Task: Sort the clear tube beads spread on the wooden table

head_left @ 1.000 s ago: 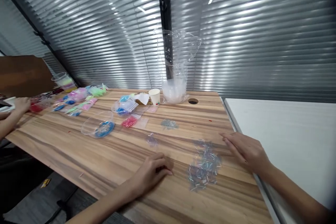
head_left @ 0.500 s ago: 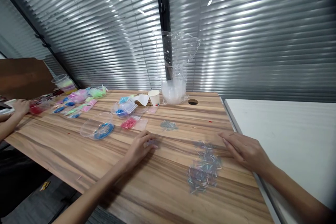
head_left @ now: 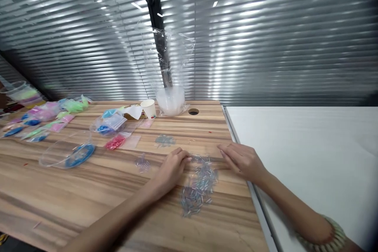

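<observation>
A loose pile of clear, shiny tube beads (head_left: 199, 187) lies on the wood-grain table between my hands. My left hand (head_left: 174, 165) reaches the pile's upper left edge, fingers curled together at the beads; what is in the fingertips, if anything, is hidden. To the right of the pile, my right hand (head_left: 242, 159) rests low over the table with thumb and fingers pressed together, and I cannot make out anything in them. A small heap of purplish beads (head_left: 143, 163) sits left of my left hand. Farther back is a small heap of greyish clear beads (head_left: 164, 140).
Bags of red beads (head_left: 115, 141) and coloured beads (head_left: 47, 112) lie to the left, near a clear round container (head_left: 79, 155) with blue contents. A paper cup (head_left: 148, 108) and a plastic-wrapped white bowl (head_left: 170, 100) stand at the back. A white tabletop (head_left: 310, 149) adjoins on the right.
My left hand has gone from the left over to the large bead pile, leaving the small purplish heap uncovered. My right hand stays beside the pile. The view has turned right.
</observation>
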Motion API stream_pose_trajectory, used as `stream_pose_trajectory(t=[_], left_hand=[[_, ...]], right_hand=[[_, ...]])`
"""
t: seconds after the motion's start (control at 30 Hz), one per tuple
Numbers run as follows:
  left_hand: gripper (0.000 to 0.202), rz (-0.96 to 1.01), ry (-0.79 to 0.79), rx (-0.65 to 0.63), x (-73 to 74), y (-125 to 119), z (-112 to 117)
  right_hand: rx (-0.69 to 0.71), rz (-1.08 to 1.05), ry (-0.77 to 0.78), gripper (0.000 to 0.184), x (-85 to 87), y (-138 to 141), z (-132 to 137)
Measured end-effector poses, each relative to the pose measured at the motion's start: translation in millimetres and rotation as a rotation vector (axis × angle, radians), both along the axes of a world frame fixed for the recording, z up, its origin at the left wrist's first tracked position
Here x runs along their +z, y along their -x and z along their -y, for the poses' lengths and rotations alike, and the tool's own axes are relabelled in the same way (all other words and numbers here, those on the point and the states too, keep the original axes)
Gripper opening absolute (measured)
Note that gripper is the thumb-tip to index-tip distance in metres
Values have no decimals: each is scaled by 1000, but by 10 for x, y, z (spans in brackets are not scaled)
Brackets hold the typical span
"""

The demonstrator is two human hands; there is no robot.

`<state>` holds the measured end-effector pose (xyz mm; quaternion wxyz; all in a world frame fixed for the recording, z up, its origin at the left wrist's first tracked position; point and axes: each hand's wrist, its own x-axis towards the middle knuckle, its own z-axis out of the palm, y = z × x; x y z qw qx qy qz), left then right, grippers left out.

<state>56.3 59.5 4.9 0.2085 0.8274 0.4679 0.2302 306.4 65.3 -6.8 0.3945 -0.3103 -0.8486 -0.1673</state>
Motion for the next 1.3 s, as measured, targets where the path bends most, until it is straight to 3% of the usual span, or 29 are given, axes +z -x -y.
stream_pose_trajectory(t=[0.2, 0.37, 0.53, 0.73, 0.87, 1.3], left_hand=[[10, 81, 169, -23, 63, 176, -26], [15, 198, 283, -44, -7, 185, -59], [8, 178, 242, -66, -5, 136, -47], [19, 173, 131, -78, 21, 88, -46], [16, 170, 97, -130, -8, 95, -59], [9, 202, 122, -143, -23, 40, -60]], right_hand=[[5, -14, -26, 20, 21, 14, -21], [21, -3, -13, 20, -13, 62, -40], [36, -7, 53, 18, -74, 62, -61], [21, -34, 74, 18, -76, 22, -80], [25, -45, 92, 18, -74, 24, -82], [40, -67, 147, 19, -74, 15, -77]])
